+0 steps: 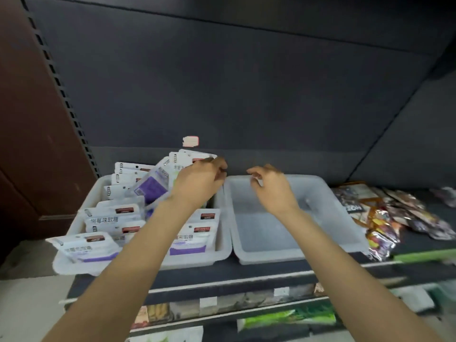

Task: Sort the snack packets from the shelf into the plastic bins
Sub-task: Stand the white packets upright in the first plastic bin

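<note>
The two bins are milky, translucent plastic with a smooth, dull sheen — the left bin (223, 245) full, the right bin (345, 233) showing its bare floor. The white-and-purple packets (190, 243) look like smooth matt film; the brown and orange packets (381, 223) beside them are crinkled, glossy foil. The shelf (246, 270) and back panel (222, 82) are dark, matt-painted metal.
</note>
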Motion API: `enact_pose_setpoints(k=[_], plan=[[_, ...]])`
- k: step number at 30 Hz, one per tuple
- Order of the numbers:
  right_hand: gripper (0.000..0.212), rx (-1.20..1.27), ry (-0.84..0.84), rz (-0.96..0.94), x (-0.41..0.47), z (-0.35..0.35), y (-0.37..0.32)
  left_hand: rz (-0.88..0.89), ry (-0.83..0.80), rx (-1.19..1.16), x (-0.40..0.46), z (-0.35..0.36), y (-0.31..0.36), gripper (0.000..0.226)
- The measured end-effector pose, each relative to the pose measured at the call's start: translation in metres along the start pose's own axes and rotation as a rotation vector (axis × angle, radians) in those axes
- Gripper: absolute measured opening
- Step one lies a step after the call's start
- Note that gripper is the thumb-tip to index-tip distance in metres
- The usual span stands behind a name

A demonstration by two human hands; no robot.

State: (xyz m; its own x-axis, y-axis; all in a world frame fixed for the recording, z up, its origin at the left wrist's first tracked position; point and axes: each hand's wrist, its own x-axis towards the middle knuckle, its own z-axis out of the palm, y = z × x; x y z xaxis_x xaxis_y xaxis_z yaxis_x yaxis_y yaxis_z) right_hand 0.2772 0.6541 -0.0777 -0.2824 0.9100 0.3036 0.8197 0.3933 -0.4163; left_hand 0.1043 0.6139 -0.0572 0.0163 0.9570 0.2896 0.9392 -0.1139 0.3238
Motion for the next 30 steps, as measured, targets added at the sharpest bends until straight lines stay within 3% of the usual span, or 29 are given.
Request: enact_pose_setpoints(k=[6,11,22,30], plan=[[0.031,-0.058,-0.001,0.131,-0.062,-0.077,0.104,0.169,-0.107,-0.196,0.011,0.055,0.116,0.022],[0.029,-0.142,0.008,0.298,-0.13,-0.15,0.224,0.295,-0.229,-0.224,0.021,0.114,0.248,0.023],[0.035,-0.164,0.127,0.642,-0.239,-0.287,0.445,0.389,-0.222,-0.388,0.043,0.229,0.515,0.018],[0.027,-0.174,0.189,0.732,-0.252,-0.338,0.577,0.491,-0.305,-0.457,0.094,0.315,0.663,0.015]])
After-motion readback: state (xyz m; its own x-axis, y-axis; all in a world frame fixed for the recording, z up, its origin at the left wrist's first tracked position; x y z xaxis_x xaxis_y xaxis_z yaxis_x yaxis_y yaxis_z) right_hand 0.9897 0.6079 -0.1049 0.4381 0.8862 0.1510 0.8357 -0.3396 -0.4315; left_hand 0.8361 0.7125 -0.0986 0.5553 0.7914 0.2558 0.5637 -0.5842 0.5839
